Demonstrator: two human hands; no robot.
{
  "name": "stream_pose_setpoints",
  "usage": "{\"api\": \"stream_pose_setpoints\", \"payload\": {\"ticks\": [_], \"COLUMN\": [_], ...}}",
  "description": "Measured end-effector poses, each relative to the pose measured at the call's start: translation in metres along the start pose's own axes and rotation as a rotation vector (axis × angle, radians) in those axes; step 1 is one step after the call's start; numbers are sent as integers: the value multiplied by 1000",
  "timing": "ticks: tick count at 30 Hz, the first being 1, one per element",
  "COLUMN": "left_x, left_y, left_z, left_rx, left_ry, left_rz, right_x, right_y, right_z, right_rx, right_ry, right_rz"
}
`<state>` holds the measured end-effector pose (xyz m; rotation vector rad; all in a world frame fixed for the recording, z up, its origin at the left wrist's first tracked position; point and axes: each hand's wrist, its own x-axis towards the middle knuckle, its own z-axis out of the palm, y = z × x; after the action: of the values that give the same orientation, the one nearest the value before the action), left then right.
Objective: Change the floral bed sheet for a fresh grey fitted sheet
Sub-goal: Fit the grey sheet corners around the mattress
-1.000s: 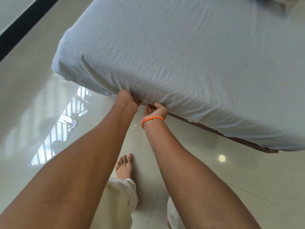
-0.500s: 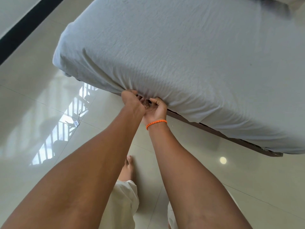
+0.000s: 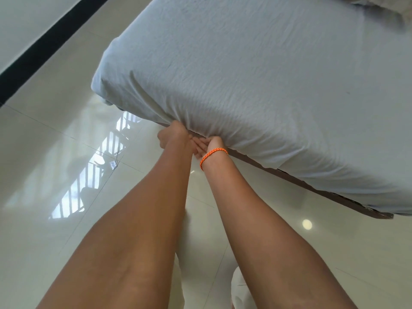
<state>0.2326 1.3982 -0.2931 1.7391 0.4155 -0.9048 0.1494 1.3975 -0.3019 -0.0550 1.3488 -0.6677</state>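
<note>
The grey fitted sheet [image 3: 256,70] covers the mattress, wrinkled and drawn down over the near side. At the lower hem of that side my left hand [image 3: 175,136] and my right hand [image 3: 210,144] sit close together. Both reach under the mattress edge with the fingers tucked beneath the sheet's hem, so the fingertips are hidden. The right wrist wears an orange braided band. The sheet bunches into folds just above both hands. No floral sheet is in view.
A dark wooden bed frame [image 3: 312,181] shows below the sheet to the right. Glossy pale floor tiles [image 3: 55,152] surround the bed, with a small tag [image 3: 113,164] lying on them. A black strip [image 3: 44,45] runs along the far left. A pillow edge [image 3: 379,3] shows at top right.
Both hands have stayed at the hem and closed in on each other. The view has shifted so the bed sits further right and higher.
</note>
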Motion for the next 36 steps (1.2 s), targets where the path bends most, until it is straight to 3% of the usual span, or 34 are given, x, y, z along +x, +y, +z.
{"api": "stream_pose_setpoints", "payload": {"ticks": [5, 9, 14, 20, 25, 30, 36], "left_x": [28, 53, 77, 109, 129, 103, 93], "left_y": [35, 58, 63, 68, 74, 105, 117], "left_z": [-18, -34, -34, -56, -55, -34, -32], "left_rx": [-50, -101, 34, 331, 370, 50, -405], "left_ry": [153, -13, -82, 83, 117, 67, -87], "left_rz": [100, 95, 71, 199, 115, -103, -291], "right_x": [-19, -6, 4, 0, -3, 2, 14], "right_y": [19, 31, 44, 49, 61, 57, 49], "right_z": [33, 52, 74, 111, 113, 122, 150], "right_rx": [-51, -53, -64, -222, -165, 262, 643], "right_ry": [-315, -393, -273, -229, -104, -96, 18], "right_rz": [-7, 22, 176, 143, 234, 143, 208]}}
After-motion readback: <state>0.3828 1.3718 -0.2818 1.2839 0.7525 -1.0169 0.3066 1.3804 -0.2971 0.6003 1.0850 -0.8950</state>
